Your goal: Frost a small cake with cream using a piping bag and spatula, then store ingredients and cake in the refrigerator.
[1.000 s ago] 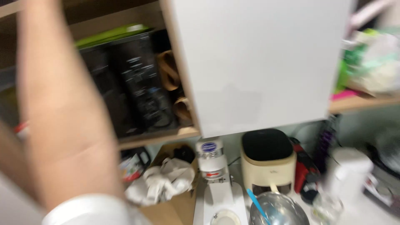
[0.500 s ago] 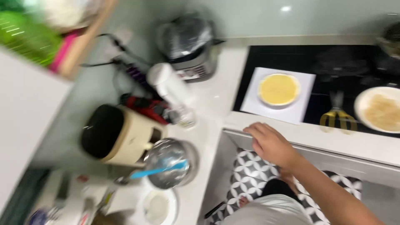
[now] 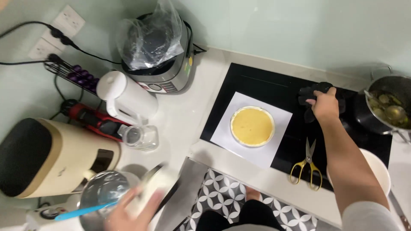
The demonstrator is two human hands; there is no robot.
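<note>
My right hand [image 3: 326, 104] rests on a black cloth [image 3: 317, 92] lying on the black hob [image 3: 257, 77], its fingers closed on the cloth. Left of it a round yellow cake [image 3: 252, 125] sits on a white paper sheet [image 3: 276, 152]. Yellow-handled scissors [image 3: 307, 167] lie on the hob below my forearm. My left hand [image 3: 128, 214], blurred at the bottom edge, grips a pale flat object with a dark edge [image 3: 152, 188] next to a metal bowl [image 3: 102, 192] holding a blue-handled utensil [image 3: 83, 210].
A steel pot of food [image 3: 387, 105] stands at the right. A white bowl [image 3: 381, 171] is partly behind my arm. On the left are a cream appliance [image 3: 51, 158], white kettle [image 3: 126, 98], glass cup [image 3: 139, 137] and plastic-covered cooker [image 3: 156, 47].
The view swung from an open cupboard down to the counter and hob. My right hand moved from the counter's edge up onto the black cloth. My left hand came into view at the bottom.
</note>
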